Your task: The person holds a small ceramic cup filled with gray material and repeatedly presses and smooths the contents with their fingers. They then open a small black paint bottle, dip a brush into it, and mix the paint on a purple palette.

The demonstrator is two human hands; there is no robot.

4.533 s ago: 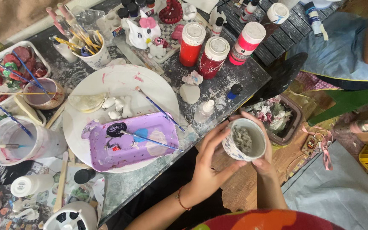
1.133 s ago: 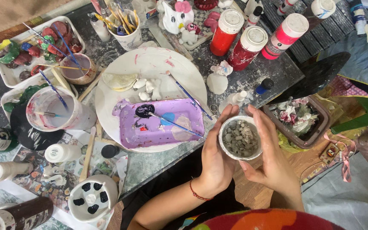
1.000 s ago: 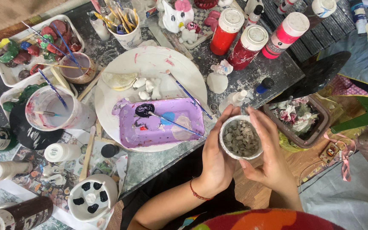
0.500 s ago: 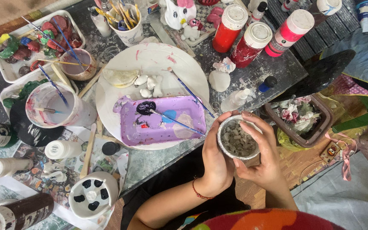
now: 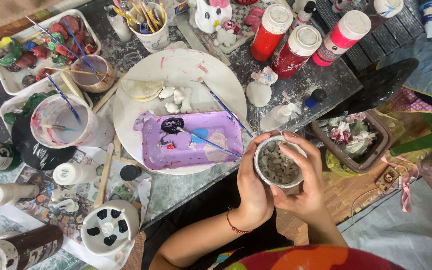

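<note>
Head view: lower centre-right of frame, left hand point(image 5: 253, 187) and right hand point(image 5: 303, 185) both wrap closed around a small white cup point(image 5: 278, 162) of grey lumpy fill, held off the table edge. Purple palette point(image 5: 191, 140) with brush point(image 5: 206, 141) lies just left. Step looks like inspecting; any next move calls for a steady, level hold.

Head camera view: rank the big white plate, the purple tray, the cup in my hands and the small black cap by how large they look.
Largest to smallest:
1. white plate
2. purple tray
3. cup, though it sits nearer the camera
4. black cap
</note>
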